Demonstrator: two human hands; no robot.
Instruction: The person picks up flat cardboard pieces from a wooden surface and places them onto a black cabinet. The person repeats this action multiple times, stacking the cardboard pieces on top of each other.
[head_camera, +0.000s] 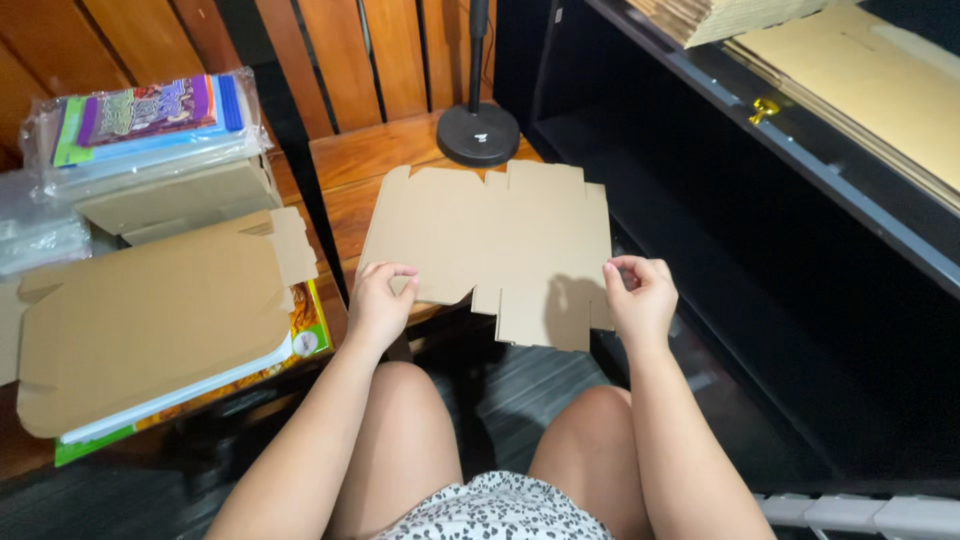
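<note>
I pinch the near edge of the flat cardboard box blank (495, 245) with my left hand (378, 305) and right hand (640, 300), arms reaching past my knees. It lies over the wooden bench's (350, 165) near edge. Folding seems under way; next I'd need a crease line.

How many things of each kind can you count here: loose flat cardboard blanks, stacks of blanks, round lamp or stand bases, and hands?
Loose flat cardboard blanks: 2 (held one, one on the left pile)
Stacks of blanks: 2 ()
Round black stand base: 1
Hands: 2 (left hand, right hand)
Total: 7
</note>
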